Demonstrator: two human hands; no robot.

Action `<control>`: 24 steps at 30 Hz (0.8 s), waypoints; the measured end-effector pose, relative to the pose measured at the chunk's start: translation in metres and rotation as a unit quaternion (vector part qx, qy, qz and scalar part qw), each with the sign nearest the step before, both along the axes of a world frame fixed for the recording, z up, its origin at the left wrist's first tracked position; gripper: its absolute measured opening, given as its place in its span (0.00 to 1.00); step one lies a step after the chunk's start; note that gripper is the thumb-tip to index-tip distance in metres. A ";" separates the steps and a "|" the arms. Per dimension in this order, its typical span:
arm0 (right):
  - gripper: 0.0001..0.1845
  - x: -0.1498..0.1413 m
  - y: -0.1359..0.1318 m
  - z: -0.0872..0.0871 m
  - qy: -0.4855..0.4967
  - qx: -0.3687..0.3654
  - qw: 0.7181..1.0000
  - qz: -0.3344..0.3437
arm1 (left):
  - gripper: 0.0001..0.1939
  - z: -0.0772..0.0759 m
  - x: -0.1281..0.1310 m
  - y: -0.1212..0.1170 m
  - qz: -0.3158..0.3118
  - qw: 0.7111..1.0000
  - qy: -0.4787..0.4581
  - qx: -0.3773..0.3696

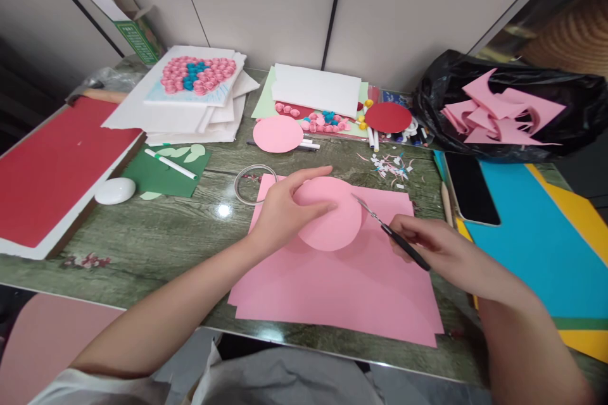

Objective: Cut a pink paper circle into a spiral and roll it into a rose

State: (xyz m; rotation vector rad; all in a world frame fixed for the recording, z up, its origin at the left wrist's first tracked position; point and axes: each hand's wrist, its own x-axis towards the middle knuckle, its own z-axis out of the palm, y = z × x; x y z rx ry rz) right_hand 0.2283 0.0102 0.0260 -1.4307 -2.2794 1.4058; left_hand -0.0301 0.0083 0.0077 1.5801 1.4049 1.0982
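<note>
Pink disc (332,224) is pinched by left hand (284,207) over pink sheets (332,294); scissors (403,245) are held in right hand's closed fingers, (399,226) at disc's edge. Edge could be nicked if disc is turned mid-snip.

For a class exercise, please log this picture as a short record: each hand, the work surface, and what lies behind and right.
Left-hand grip: holds a round pink paper disc, thumb on top
Right-hand grip: holds black-handled metal scissors, blades at the disc's right edge
Under disc: large flat pink paper sheets
Surface: green wood-grain table
Behind: second round pink paper disc; round red paper disc
Right: black rectangular phone; black plastic bag holding pink paper offcuts
</note>
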 end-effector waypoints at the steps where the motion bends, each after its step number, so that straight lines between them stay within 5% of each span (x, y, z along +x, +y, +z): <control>1: 0.09 0.000 0.000 0.001 0.000 0.003 1.000 -0.002 | 0.24 0.000 0.000 0.000 0.001 1.000 0.002 0.001; 24: 0.12 -0.013 -0.003 0.000 -0.011 -0.001 1.000 -0.011 | 0.24 -0.005 0.004 -0.002 -0.018 1.000 -0.020 -0.011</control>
